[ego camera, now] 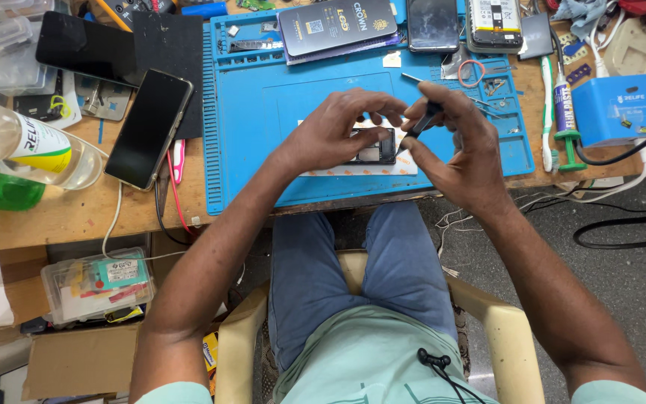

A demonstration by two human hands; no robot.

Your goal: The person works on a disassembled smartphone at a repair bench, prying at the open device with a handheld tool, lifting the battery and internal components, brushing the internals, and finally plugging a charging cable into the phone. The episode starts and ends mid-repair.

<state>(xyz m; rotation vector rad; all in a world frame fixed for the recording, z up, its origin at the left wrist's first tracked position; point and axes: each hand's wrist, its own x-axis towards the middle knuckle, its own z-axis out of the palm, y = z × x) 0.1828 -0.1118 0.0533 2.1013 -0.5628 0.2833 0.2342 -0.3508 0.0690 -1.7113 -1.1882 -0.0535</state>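
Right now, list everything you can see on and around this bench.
work mat: one, blue, bench centre
opened phone: one, black, on mat under both hands
tool: one, thin, dark, in right fingers
phones, screen dark: two, black, left of mat
phones: two, at mat's top edge
flat box: one, dark, mat top
bottle: one, clear, far left
small box: one, blue, right
syringe tube: one, white and green, right
parts box: one, clear, below bench
chair: one, cream
left hand: steadying phone
right hand: gripping tool
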